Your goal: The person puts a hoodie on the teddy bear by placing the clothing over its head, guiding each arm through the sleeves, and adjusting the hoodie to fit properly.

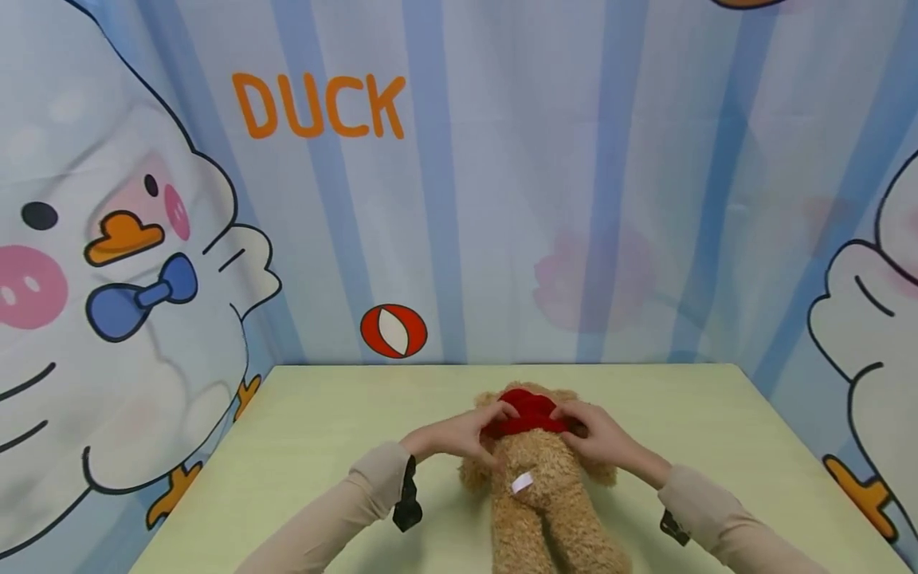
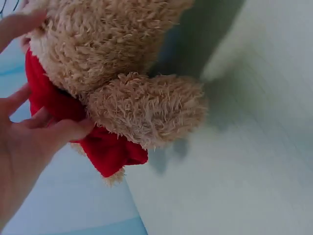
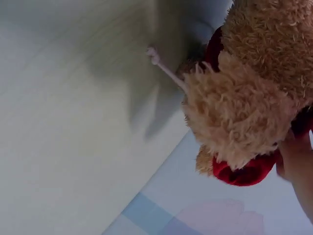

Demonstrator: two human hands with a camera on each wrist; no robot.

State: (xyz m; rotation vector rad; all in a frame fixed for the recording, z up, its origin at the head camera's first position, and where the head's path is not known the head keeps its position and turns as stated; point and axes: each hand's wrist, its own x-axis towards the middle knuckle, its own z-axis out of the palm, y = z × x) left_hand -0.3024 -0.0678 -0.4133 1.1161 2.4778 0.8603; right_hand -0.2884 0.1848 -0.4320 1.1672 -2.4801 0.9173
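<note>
A light-brown teddy bear [image 1: 548, 470] lies on the table with its legs toward me and a small white tag [image 1: 523, 482] on its lower back. Bunched round its upper back and neck is a red knit garment [image 1: 529, 408]. My left hand [image 1: 462, 434] pinches the garment's left side; in the left wrist view its thumb presses the red cloth beside the bear's fuzzy arm [image 2: 146, 110]. On the opposite side my right hand [image 1: 598, 434] grips the garment's edge, fingertips partly hidden by cloth and fur. A knotted pale cord [image 3: 166, 71] sticks out beside the bear's other arm [image 3: 234, 112].
The pale yellow-green table [image 1: 358, 399] reaches back to a hanging curtain [image 1: 502, 199] with blue stripes and printed ducks. Each wrist carries a black strapped device, such as the one [image 1: 407, 510] under the left sleeve.
</note>
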